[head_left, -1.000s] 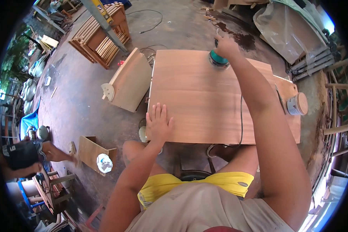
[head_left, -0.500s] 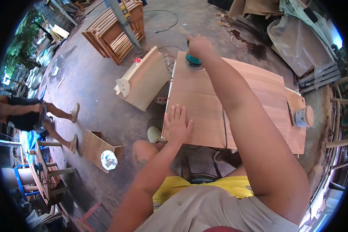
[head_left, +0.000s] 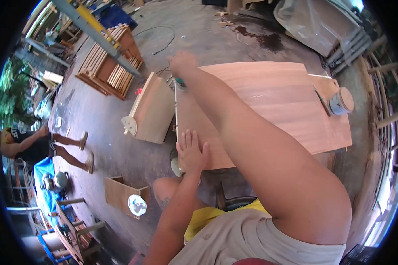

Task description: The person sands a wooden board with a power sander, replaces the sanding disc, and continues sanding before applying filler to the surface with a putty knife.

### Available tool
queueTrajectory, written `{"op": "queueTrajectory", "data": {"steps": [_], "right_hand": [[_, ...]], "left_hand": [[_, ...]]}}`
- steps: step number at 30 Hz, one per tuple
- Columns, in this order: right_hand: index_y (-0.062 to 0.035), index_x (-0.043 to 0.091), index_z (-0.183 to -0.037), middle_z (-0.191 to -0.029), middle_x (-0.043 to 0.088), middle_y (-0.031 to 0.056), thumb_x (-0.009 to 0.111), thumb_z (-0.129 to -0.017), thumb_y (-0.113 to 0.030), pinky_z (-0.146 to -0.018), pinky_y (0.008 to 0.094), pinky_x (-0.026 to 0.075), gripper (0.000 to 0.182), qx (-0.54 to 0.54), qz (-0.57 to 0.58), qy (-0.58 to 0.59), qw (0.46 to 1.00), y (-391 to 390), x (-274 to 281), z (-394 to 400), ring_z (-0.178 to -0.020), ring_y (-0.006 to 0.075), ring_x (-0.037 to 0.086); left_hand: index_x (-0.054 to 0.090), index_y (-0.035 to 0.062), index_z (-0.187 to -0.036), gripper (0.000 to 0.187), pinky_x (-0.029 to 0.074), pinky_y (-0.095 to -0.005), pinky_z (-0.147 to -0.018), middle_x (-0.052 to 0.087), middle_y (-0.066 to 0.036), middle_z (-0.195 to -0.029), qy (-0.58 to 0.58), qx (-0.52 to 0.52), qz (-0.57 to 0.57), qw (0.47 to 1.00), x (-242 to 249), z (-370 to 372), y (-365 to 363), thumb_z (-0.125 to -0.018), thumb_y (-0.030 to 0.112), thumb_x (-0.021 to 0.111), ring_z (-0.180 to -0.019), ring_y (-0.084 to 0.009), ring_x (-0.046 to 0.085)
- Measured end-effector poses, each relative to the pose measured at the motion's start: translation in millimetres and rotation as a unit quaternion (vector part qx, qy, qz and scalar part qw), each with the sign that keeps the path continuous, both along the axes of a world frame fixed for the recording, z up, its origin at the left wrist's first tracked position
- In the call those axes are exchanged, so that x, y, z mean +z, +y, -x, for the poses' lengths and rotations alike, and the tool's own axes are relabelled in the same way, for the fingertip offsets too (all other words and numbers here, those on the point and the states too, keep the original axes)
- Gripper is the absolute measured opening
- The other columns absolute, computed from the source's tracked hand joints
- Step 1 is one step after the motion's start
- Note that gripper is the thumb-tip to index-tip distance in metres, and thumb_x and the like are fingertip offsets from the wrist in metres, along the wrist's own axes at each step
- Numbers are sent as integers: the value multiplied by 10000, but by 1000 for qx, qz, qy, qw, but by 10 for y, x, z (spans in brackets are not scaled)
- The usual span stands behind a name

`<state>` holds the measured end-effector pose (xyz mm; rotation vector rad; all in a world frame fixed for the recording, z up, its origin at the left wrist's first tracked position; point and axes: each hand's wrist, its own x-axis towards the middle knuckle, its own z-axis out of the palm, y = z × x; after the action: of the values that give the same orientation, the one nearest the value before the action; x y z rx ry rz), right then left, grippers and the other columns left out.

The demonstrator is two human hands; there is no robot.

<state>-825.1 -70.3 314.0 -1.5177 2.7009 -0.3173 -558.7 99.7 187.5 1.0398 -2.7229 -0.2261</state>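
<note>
A wide reddish-brown wooden panel [head_left: 265,106] lies flat in front of me. My left hand [head_left: 193,155] rests on its near left part, palm down with the fingers spread. Stretched out to the far left corner, my right hand [head_left: 183,64] is wrapped round a green electric sander [head_left: 180,82]. The hand and forearm hide most of that tool. Its base is at the panel's corner.
Left of the panel stands a pale wooden box piece [head_left: 154,110]. A tub [head_left: 341,102] sits on a board at the right. A white crumpled bundle [head_left: 137,205] rests on a small wooden box [head_left: 119,194]. At far left, a person [head_left: 35,143] stands. Slatted wooden frames [head_left: 106,66] lean beyond a post.
My right hand has moved left with the sander, toward the panel's far left corner. The left hand stays flat on the wood. The view has shifted, and the person at left has changed stance.
</note>
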Motion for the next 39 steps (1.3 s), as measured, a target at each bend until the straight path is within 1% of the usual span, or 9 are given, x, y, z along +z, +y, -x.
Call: {"op": "queueTrajectory", "data": {"steps": [8, 17, 19, 20, 23, 25, 29, 31, 39], "right_hand": [[-255, 586, -1334, -1345, 550, 120, 606, -919, -183, -964, 450, 521, 421, -31, 8, -13, 999, 756, 41, 576, -1224, 332, 567], [-266, 569, -1364, -1371, 541, 137, 631, -897, -199, -1010, 475, 502, 477, -131, -12, -14, 991, 1687, 49, 1362, -1254, 353, 555], [-242, 577, -1368, -1391, 535, 133, 522, -979, -205, -1022, 479, 482, 394, -160, -35, -2, 986, 1919, 111, 1479, -1298, 337, 528], [-242, 577, -1368, -1391, 535, 133, 522, -979, -205, -1022, 479, 482, 394, -161, -40, -1, 986, 2028, 106, 1564, -1298, 337, 528], [-240, 561, -1382, -1422, 511, 138, 566, -956, -234, -1031, 476, 481, 426, -180, -40, 8, 983, 2302, 35, 1858, -1304, 344, 522], [-307, 508, -1440, -1421, 511, 156, 655, -867, -252, -1046, 485, 486, 594, -210, -39, 28, 977, 2484, -13, 2059, -1290, 380, 532], [-324, 485, -1460, -1431, 506, 149, 667, -860, -285, -1047, 490, 488, 628, -229, -49, 37, 971, 2837, -21, 2351, -1288, 388, 533], [-324, 504, -1445, -1450, 502, 117, 642, -896, -309, -1055, 481, 478, 566, -253, -69, 46, 964, 3008, 37, 2424, -1324, 369, 507], [-359, 468, -1474, -1459, 504, 134, 686, -872, -356, -1069, 489, 475, 640, -283, -81, 61, 954, 3584, -24, 2980, -1319, 378, 521]], "left_hand": [[437, 92, -1510, 663, 168, -531, -1219, 354, -136, -1607, -13, -2, -13, 1000, 38, -11, 12, -956, 434, 563, -1511, -302, 263], [443, 86, -1510, 650, 164, -544, -1218, 354, -151, -1603, 2, 4, -28, 1000, 18, -5, -2, -953, 390, 580, -1510, -315, 271], [442, 88, -1511, 647, 166, -543, -1218, 353, -151, -1603, -1, 6, -26, 1000, 25, 2, 3, -953, 387, 578, -1510, -315, 272], [442, 90, -1512, 645, 168, -542, -1219, 353, -151, -1604, -5, 10, -21, 1000, 24, 0, 7, -953, 384, 576, -1509, -315, 274], [454, 82, -1503, 663, 179, -534, -1221, 379, -153, -1588, -3, 10, -14, 1000, 24, -2, 10, -942, 410, 586, -1501, -310, 289], [453, 85, -1503, 660, 178, -534, -1221, 378, -150, -1589, -3, 10, -16, 1000, 18, -1, 9, -944, 409, 587, -1501, -310, 290], [451, 96, -1505, 648, 178, -533, -1221, 372, -138, -1594, -2, 9, -8, 1000, -18, -11, -8, -950, 402, 585, -1502, -307, 289], [452, 102, -1505, 645, 178, -533, -1221, 371, -134, -1596, -5, 10, -10, 1000, -1, -11, 3, -949, 399, 588, -1502, -306, 289], [461, 121, -1503, 635, 186, -537, -1216, 371, -128, -1597, -4, 13, -9, 1000, -10, -3, 0, -945, 392, 599, -1500, -305, 295]]}}
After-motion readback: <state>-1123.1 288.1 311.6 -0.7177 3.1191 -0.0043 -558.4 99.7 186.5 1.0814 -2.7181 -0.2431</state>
